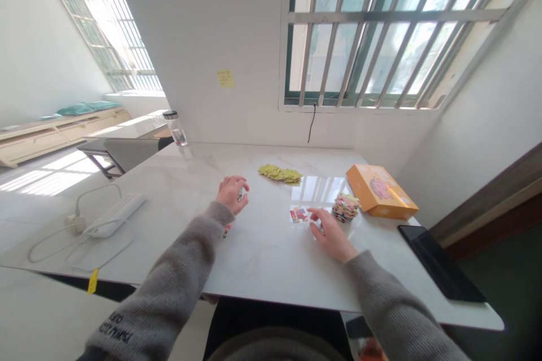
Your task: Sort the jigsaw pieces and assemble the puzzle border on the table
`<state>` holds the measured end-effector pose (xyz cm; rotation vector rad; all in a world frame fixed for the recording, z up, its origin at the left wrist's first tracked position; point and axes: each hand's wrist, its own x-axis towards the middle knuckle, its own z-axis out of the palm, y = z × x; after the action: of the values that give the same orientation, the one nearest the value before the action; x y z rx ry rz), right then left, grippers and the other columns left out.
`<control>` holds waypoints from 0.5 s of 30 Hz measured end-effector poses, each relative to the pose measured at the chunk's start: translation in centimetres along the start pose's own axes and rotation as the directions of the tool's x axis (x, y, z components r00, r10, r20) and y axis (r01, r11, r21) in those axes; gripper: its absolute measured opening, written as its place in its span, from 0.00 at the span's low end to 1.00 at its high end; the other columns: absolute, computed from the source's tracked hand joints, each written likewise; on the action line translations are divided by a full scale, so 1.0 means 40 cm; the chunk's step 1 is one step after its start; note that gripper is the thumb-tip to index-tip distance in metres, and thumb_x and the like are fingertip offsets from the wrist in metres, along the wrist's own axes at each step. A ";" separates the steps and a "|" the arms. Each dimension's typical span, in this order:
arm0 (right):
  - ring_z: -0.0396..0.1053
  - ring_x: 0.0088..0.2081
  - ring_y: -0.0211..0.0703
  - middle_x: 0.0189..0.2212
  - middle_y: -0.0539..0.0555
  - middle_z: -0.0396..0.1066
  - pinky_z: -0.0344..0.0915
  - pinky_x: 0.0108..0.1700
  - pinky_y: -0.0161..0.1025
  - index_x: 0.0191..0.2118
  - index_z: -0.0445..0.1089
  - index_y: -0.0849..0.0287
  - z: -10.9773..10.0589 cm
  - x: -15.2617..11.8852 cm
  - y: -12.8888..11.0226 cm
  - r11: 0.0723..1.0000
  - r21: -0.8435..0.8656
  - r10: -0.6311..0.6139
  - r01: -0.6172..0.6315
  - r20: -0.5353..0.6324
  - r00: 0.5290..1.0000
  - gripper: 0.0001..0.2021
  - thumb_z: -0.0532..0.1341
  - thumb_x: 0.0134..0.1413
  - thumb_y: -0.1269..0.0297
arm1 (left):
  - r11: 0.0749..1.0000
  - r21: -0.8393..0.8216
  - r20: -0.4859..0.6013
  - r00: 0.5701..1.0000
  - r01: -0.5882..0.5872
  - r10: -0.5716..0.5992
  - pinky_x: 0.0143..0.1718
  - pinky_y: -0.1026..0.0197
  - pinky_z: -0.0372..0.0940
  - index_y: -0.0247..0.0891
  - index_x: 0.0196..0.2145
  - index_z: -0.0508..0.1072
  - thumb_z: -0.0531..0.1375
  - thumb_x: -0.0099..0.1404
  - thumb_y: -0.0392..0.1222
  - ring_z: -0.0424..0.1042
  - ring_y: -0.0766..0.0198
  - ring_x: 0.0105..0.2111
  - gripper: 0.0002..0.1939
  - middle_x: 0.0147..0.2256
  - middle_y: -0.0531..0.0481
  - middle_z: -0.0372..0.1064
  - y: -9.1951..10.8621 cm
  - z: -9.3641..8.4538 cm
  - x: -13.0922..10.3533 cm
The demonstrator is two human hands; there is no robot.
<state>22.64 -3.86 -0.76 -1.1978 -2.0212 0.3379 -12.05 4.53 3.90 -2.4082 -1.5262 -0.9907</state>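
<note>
My left hand (232,194) is over the table left of the middle, its thumb and fingers curled round a small patterned puzzle piece (240,196) that is mostly hidden. Below its wrist, another colourful piece (227,230) peeks out from behind the sleeve. Low over the table on the right, my right hand (329,233) has its thumb and forefinger apart, holding nothing that I can see. Its fingertips are beside a red, white and blue puzzle section (298,215); whether they touch it is unclear. Just behind that hand stands a stack of puzzle pieces (346,207).
A row of yellow-green pieces (280,174) lies farther back on the white table (271,259). An orange box (381,192) and a black tablet (440,262) are at the right. On the left are a power strip (115,215) with cables and a clear bottle (176,131).
</note>
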 end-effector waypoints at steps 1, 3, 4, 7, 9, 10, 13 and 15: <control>0.68 0.45 0.49 0.42 0.57 0.68 0.66 0.49 0.47 0.54 0.65 0.55 0.000 0.000 -0.001 1.000 -0.013 -0.011 0.011 0.023 1.000 0.15 0.54 0.62 0.70 | 0.999 -0.025 0.047 0.998 -0.046 0.047 0.54 0.47 0.59 0.41 0.36 0.71 0.59 0.59 0.36 0.64 0.52 0.49 0.06 0.46 0.46 0.71 0.036 0.013 -0.003; 0.67 0.47 0.50 0.43 0.57 0.69 0.65 0.52 0.49 0.51 0.67 0.55 0.000 0.000 -0.001 0.999 -0.043 -0.023 0.026 0.064 0.998 0.14 0.53 0.62 0.71 | 0.990 -0.094 0.178 0.976 -0.107 0.122 0.54 0.49 0.60 0.42 0.38 0.71 0.59 0.61 0.37 0.66 0.53 0.48 0.07 0.43 0.48 0.72 0.108 0.047 -0.010; 0.66 0.47 0.50 0.43 0.57 0.69 0.64 0.52 0.49 0.50 0.68 0.55 0.000 -0.001 0.000 0.998 -0.058 -0.024 0.029 0.082 0.996 0.13 0.53 0.62 0.72 | 0.987 -0.121 0.238 0.962 -0.105 0.132 0.53 0.49 0.61 0.42 0.39 0.72 0.59 0.61 0.39 0.66 0.54 0.48 0.07 0.43 0.48 0.73 0.143 0.069 -0.014; 0.66 0.47 0.51 0.43 0.58 0.69 0.64 0.53 0.51 0.50 0.69 0.55 0.003 -0.003 0.002 0.995 -0.099 -0.017 0.029 0.115 0.993 0.13 0.54 0.62 0.72 | 0.991 -0.132 0.370 0.926 -0.033 0.080 0.52 0.48 0.62 0.43 0.43 0.72 0.63 0.60 0.45 0.66 0.51 0.50 0.13 0.46 0.47 0.72 0.230 0.137 -0.026; 0.65 0.47 0.51 0.44 0.58 0.69 0.64 0.53 0.51 0.50 0.69 0.55 0.004 -0.004 0.003 0.993 -0.111 -0.011 0.026 0.127 0.992 0.14 0.54 0.62 0.72 | 0.992 -0.123 0.410 0.910 -0.005 0.055 0.52 0.48 0.62 0.43 0.46 0.72 0.65 0.59 0.49 0.65 0.50 0.52 0.19 0.49 0.46 0.71 0.270 0.176 -0.029; 0.65 0.48 0.51 0.44 0.58 0.70 0.63 0.53 0.51 0.50 0.69 0.55 0.004 -0.004 0.003 0.993 -0.111 -0.009 0.024 0.130 0.991 0.14 0.54 0.62 0.72 | 0.993 -0.115 0.414 0.909 0.002 0.046 0.52 0.47 0.62 0.43 0.48 0.71 0.65 0.59 0.50 0.65 0.49 0.52 0.20 0.49 0.46 0.71 0.284 0.192 -0.029; 0.65 0.48 0.51 0.44 0.58 0.70 0.63 0.53 0.51 0.50 0.70 0.55 0.003 -0.004 -0.001 0.994 -0.103 -0.007 0.020 0.130 0.992 0.14 0.54 0.62 0.72 | 0.994 -0.113 0.394 0.918 -0.007 0.051 0.51 0.47 0.62 0.43 0.49 0.71 0.64 0.61 0.49 0.66 0.49 0.51 0.20 0.49 0.46 0.71 0.304 0.226 -0.022; 0.65 0.48 0.52 0.44 0.58 0.70 0.63 0.53 0.52 0.50 0.70 0.55 0.000 -0.003 -0.005 0.995 -0.095 -0.007 0.019 0.132 0.991 0.14 0.54 0.62 0.71 | 0.990 -0.140 0.374 0.925 -0.020 0.072 0.50 0.48 0.63 0.42 0.47 0.72 0.63 0.61 0.47 0.67 0.50 0.49 0.17 0.47 0.45 0.72 0.303 0.238 -0.017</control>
<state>22.54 -4.08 -0.70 -1.2491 -2.1797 0.3235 2.37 2.24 -1.08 -2.8487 -1.5436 -0.6620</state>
